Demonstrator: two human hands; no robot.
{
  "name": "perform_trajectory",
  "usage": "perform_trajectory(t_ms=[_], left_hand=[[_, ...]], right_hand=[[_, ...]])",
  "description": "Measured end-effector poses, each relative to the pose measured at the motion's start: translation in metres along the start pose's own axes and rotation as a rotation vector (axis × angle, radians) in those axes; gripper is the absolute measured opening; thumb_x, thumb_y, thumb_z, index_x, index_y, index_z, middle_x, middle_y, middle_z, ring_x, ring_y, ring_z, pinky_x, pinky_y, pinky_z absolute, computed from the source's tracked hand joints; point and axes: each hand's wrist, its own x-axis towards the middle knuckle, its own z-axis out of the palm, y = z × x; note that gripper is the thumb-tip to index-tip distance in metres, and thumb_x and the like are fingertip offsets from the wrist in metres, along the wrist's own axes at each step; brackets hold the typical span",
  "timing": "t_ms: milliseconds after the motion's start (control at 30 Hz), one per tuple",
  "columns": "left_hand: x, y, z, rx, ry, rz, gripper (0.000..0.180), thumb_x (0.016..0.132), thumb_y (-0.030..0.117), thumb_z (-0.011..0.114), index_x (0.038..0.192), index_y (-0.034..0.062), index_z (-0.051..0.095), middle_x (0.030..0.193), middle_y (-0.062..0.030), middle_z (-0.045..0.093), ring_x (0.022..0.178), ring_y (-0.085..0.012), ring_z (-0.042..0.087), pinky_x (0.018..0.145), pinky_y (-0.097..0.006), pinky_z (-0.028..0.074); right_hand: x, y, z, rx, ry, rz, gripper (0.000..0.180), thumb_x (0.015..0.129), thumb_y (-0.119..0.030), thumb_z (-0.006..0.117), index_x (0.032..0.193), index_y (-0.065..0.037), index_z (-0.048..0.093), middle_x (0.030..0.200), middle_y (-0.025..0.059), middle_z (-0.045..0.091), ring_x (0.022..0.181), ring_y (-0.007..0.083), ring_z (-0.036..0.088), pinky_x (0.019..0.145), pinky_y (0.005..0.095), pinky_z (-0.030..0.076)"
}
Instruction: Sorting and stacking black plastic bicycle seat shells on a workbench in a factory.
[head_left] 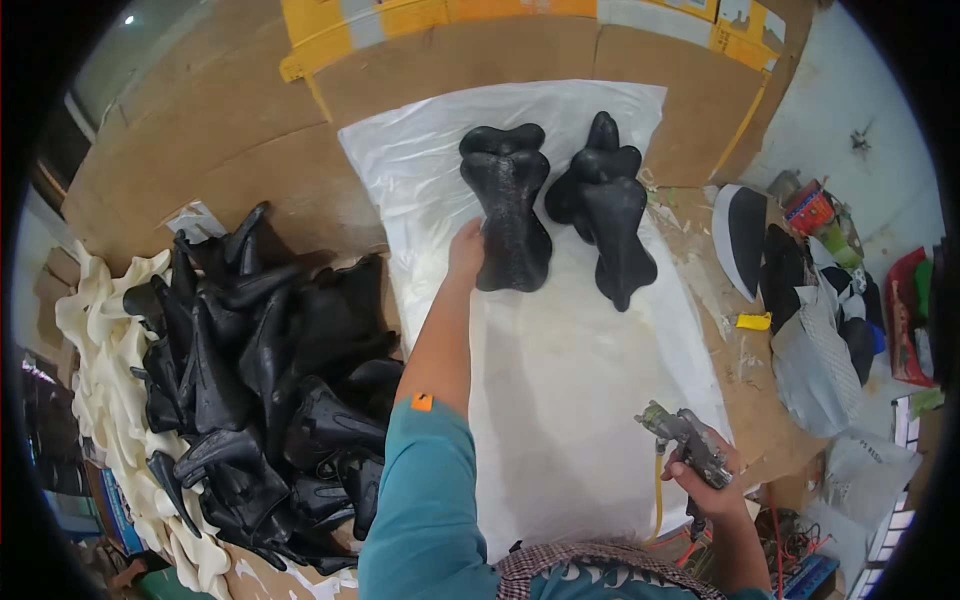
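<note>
Left arm outstretched, fingers (468, 245) touching black saddle (508, 205); right hand (708, 478) grips spray gun (685, 443).

I wore a teal short-sleeved shirt (425, 500) with a small orange tag (422, 402) at the sleeve hem; forearms bare.

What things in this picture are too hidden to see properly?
Head view:
- Spray gun: its handle is covered by the right hand.
- Black pile: lower pieces are buried under upper ones.
- White foam shapes: mostly behind the pile and cut off by the dark rim.
- Left hand: fingertips hidden against the black piece.
</note>
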Motion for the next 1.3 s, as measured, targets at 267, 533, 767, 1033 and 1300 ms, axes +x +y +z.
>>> perform_trajectory(t_ms=[267, 533, 767, 1033, 1300], left_hand=[[-0.069, 0.045, 0.002, -0.01, -0.376, -0.116, 0.04, 0.069, 0.0, 0.056, 0.11, -0.002, 0.056, 0.098, -0.0092, 0.062, 0.088, -0.0204, 0.059, 0.078, -0.028, 0.045], [-0.123, 0.06, -0.138, -0.617, 0.152, -0.085, 0.045, 0.058, -0.003, 0.045, 0.102, -0.0008, 0.057, 0.105, -0.0077, 0.059, 0.102, -0.0241, 0.054, 0.093, -0.03, 0.039], [-0.047, 0.044, -0.082, -0.925, -0.037, -0.216, 0.042, 0.061, 0.005, 0.05, 0.101, -0.0002, 0.057, 0.105, -0.0103, 0.06, 0.105, -0.0274, 0.052, 0.095, -0.038, 0.038], [-0.009, 0.046, 0.044, -0.76, -0.103, -0.315, 0.025, 0.063, -0.001, 0.052, 0.087, 0.0044, 0.056, 0.09, -0.0087, 0.06, 0.084, -0.0216, 0.055, 0.08, -0.033, 0.042], [-0.058, 0.066, 0.04, -0.619, -0.156, -0.126, 0.031, 0.077, -0.003, 0.058, 0.108, 0.0008, 0.051, 0.104, -0.0102, 0.059, 0.095, -0.022, 0.057, 0.085, -0.034, 0.044]], right_hand=[[0.016, -0.005, -0.016, -0.062, 0.066, 0.011, 0.048, 0.077, -0.004, 0.065, 0.121, 0.003, 0.046, 0.085, 0.0041, 0.059, 0.077, 0.0094, 0.056, 0.07, 0.0247, 0.047], [0.009, -0.053, -0.011, 0.047, 0.227, -0.299, 0.059, 0.077, -0.012, 0.066, 0.127, 0.002, 0.039, 0.086, 0.0091, 0.058, 0.074, 0.0146, 0.057, 0.067, 0.027, 0.048], [0.021, -0.005, -0.011, -0.057, 0.066, -0.068, 0.049, 0.075, -0.006, 0.067, 0.119, 0.004, 0.049, 0.081, 0.004, 0.059, 0.073, 0.0097, 0.056, 0.068, 0.0242, 0.046], [0.022, 0.005, -0.023, -0.056, 0.076, -0.05, 0.052, 0.075, -0.005, 0.066, 0.122, 0.003, 0.045, 0.084, 0.0044, 0.059, 0.079, 0.0115, 0.056, 0.074, 0.0261, 0.047], [0.027, 0.025, -0.025, 0.005, 0.035, 0.069, 0.051, 0.075, -0.007, 0.066, 0.121, 0.002, 0.045, 0.086, 0.0032, 0.059, 0.08, 0.0091, 0.055, 0.073, 0.0248, 0.046]])
